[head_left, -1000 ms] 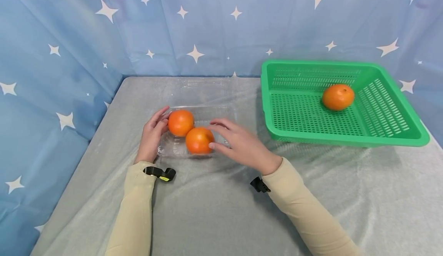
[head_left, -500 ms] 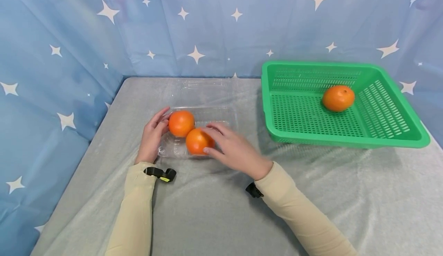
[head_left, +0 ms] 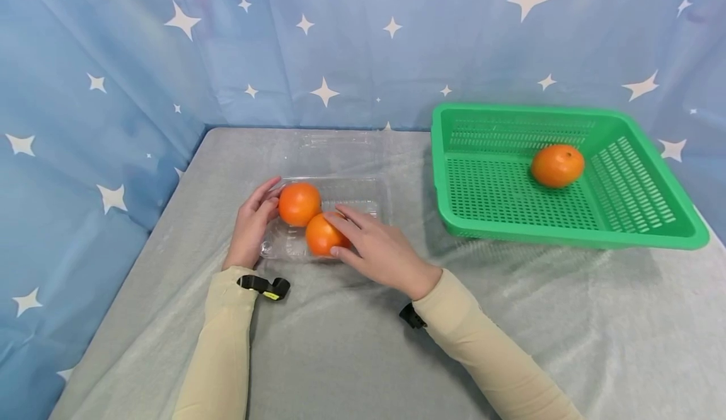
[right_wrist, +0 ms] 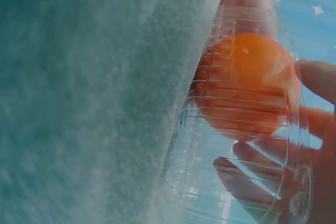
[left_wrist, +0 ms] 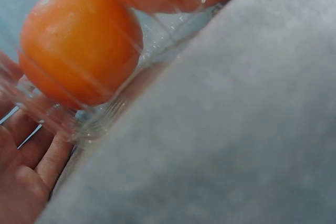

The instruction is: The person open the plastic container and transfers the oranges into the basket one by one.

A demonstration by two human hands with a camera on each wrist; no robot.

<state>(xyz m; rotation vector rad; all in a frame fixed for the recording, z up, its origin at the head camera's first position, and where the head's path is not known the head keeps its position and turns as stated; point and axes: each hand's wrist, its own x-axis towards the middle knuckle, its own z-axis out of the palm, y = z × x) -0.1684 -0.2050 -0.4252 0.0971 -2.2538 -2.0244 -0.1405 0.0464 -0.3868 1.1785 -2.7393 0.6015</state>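
Two oranges, the farther orange (head_left: 299, 204) and the nearer orange (head_left: 323, 236), sit side by side in the left part of a clear plastic container (head_left: 363, 186). At its left end is my left hand (head_left: 248, 227), its fingers lying along the wall beside the farther orange; the left wrist view shows this orange (left_wrist: 79, 45) through the plastic. My right hand (head_left: 382, 250) reaches in from the right, fingers over the nearer orange and thumb at its near side. In the right wrist view the fingers (right_wrist: 252, 177) are spread and fairly straight, next to the nearer orange (right_wrist: 247, 85).
A green basket (head_left: 573, 236) stands at the right of the table, with one orange (head_left: 558, 166) in it. The container's clear lid (head_left: 334, 149) lies folded back behind it. Grey cloth (head_left: 334, 357) covers the table, and a blue star-patterned curtain (head_left: 363, 48) hangs behind.
My right hand has moved left, its fingers and thumb coming over the nearer orange. My left hand and the oranges keep their places; the whole view has shifted slightly.
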